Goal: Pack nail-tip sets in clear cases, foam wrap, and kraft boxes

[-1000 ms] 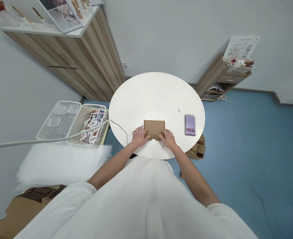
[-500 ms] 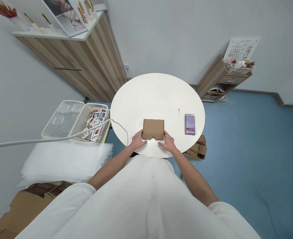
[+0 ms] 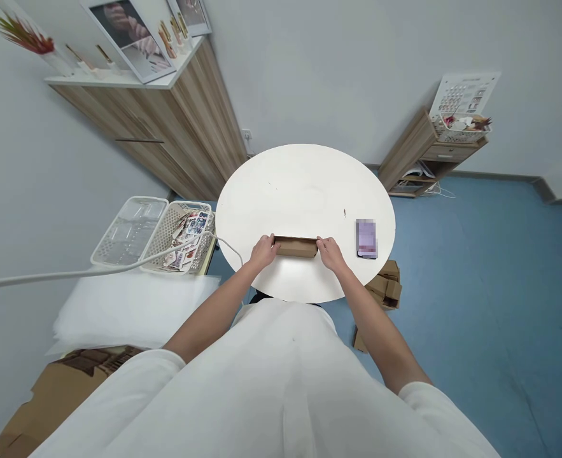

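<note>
A small brown cardboard box (image 3: 296,247) is tilted up on its edge over the near half of the round white table (image 3: 304,184), a narrow side of it facing me. My left hand (image 3: 264,250) grips its left end, thumb toward me. At the right end, my right hand (image 3: 330,252) holds it with the fingers closed on the corner. The box's broad top face is turned out of sight. To the right on the table lies a purple rectangular item (image 3: 366,238), blurred by pixelation.
White baskets (image 3: 154,251), one filled with printed sheets, stand at the left beside a stack of white translucent sheets (image 3: 137,305). A pale cable (image 3: 180,247) crosses to the table's left edge. Cardboard boxes (image 3: 386,286) sit on the floor at the right.
The box has been tipped from lying flat to standing on edge. Both hands have moved slightly away from me and closed on its ends. The view has shifted a little.
</note>
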Demonstrator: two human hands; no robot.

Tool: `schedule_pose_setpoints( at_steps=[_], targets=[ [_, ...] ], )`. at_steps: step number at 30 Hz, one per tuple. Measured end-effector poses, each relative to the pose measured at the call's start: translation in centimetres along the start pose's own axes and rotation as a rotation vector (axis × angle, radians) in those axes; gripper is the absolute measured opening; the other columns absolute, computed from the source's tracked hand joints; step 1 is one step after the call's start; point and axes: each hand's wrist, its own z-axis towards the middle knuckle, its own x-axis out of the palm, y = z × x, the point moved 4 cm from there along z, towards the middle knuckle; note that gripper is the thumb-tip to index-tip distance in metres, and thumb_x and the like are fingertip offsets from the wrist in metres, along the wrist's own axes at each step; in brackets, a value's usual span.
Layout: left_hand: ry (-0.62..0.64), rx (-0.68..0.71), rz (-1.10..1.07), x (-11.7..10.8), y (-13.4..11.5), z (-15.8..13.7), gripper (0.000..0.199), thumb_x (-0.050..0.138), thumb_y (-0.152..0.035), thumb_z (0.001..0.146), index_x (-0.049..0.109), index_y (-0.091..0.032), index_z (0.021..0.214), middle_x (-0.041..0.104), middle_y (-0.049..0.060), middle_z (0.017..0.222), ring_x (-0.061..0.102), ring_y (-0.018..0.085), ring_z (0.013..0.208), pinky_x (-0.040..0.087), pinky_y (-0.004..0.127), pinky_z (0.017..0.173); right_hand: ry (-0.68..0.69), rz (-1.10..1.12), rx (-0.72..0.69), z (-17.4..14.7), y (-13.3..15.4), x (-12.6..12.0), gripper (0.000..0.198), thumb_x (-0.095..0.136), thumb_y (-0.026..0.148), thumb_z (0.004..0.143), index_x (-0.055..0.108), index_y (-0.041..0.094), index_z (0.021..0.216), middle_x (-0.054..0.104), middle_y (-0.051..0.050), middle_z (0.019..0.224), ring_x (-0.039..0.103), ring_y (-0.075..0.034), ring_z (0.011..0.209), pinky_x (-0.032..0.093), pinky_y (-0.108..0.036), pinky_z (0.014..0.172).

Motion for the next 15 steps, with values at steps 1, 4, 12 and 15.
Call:
schedule_pose_setpoints(
  at_steps=[1,4,12,15],
  targets=[
    [-0.022,0.002,0.000,0.0,0.0,-0.1,0.024,0.040,-0.035,0.084,0.055,-0.018,0.089,0.052,0.009,0.084,0.054,0.023,0.079,0.040,0.034,0.069,-0.011,0.008,0.006,0.0,0.1,0.0,0.043,0.029,0.044,0.088,0.058,0.022,0.111,0.055,-0.009,0.102,0.050,-0.021,0.103,0.037,-0.033,0.088],
    [-0.080,-0.006,-0.025,-0.1,-0.1,-0.6,0.024,0.042,-0.033,0.084,0.058,-0.017,0.091,0.052,0.008,0.082,0.053,0.022,0.078,0.041,0.034,0.072,-0.021,0.074,0.006,-0.1,0.2,0.1,0.041,0.031,0.043,0.087,0.061,0.022,0.106,0.057,-0.008,0.107,0.050,-0.021,0.104,0.037,-0.034,0.090],
    [-0.167,0.047,-0.162,-0.2,0.0,-1.2,0.039,0.046,-0.025,0.081,0.051,-0.019,0.119,0.058,0.005,0.086,0.054,0.019,0.083,0.043,0.032,0.080,-0.052,0.216,0.020,-0.5,-0.4,0.6,0.046,0.037,0.048,0.082,0.056,0.023,0.116,0.060,-0.006,0.103,0.055,-0.019,0.094,0.040,-0.035,0.088],
    [-0.143,0.030,-0.203,-0.1,0.4,-0.9,0.037,0.047,-0.024,0.079,0.054,-0.019,0.115,0.059,0.004,0.083,0.054,0.017,0.079,0.044,0.031,0.078,-0.047,0.255,0.030,-0.4,-0.5,0.4,0.045,0.040,0.047,0.081,0.056,0.022,0.115,0.060,-0.005,0.102,0.056,-0.017,0.084,0.043,-0.034,0.082]
  ],
)
